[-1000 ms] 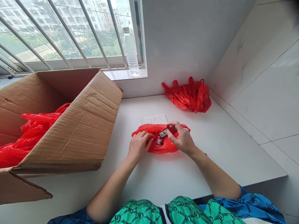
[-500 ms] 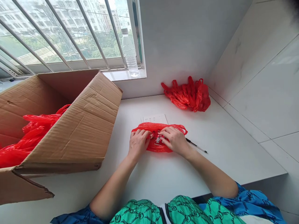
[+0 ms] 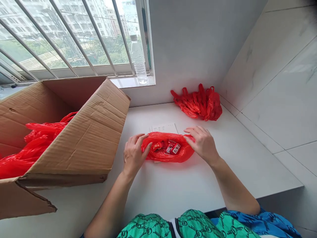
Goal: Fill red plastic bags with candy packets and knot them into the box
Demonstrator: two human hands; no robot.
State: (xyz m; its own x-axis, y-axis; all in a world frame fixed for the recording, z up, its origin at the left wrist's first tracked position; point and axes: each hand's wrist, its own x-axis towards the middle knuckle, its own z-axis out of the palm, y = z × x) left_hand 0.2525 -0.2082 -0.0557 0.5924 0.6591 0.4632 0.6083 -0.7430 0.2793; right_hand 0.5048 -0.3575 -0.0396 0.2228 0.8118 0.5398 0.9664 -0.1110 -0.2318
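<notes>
Bag: red bag (image 3: 170, 158) looks thin, soft, light, prob. slippery; packets (image 3: 173, 147) loose inside.
Grip: L hand (image 3: 133, 153) & R hand (image 3: 203, 144) pinch its ends.
Hold: best by the ends.

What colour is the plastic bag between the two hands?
Red, slightly see-through; the plastic bag shows best in the head view.

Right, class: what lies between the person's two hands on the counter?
Head view: a red plastic bag, small packets inside, lies between the left hand and right hand, each gripping one end.
</notes>
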